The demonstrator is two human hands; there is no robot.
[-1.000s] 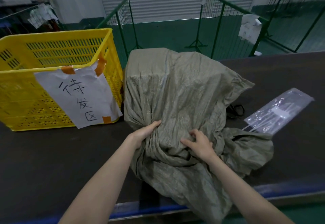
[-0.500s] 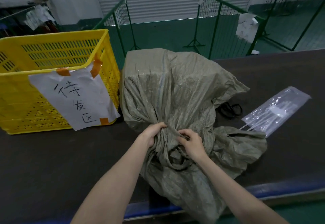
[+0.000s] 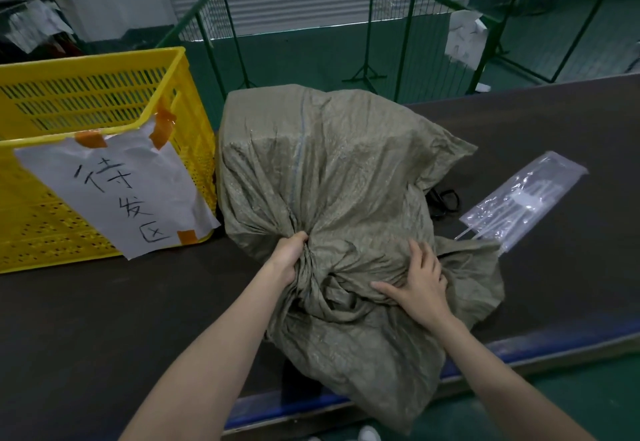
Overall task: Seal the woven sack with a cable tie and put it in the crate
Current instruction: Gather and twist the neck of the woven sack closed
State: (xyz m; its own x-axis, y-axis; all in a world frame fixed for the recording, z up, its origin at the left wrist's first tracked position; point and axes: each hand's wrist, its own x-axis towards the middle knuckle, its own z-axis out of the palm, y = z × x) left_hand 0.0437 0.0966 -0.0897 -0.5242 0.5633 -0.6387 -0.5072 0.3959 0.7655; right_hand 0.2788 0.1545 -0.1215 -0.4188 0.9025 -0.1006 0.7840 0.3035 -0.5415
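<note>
A bulky grey-green woven sack (image 3: 332,170) lies on the dark table, its loose mouth end hanging over the near edge. My left hand (image 3: 289,255) is closed around the bunched neck of the sack. My right hand (image 3: 420,283) rests on the gathered cloth to the right of the neck, fingers spread. A clear plastic packet of white cable ties (image 3: 526,198) lies on the table to the right of the sack. The yellow slatted crate (image 3: 104,101) stands at the left, touching the sack, with a handwritten paper sign (image 3: 121,191) taped to its front.
A black looped object (image 3: 445,200) lies half hidden between the sack and the packet. The table has a blue front edge (image 3: 540,343). Green wire fence panels (image 3: 408,35) stand behind the table on a green floor.
My left hand keeps its hold on the gathered neck. My right hand has let go of the neck and moved right, spreading open over the loose cloth.
</note>
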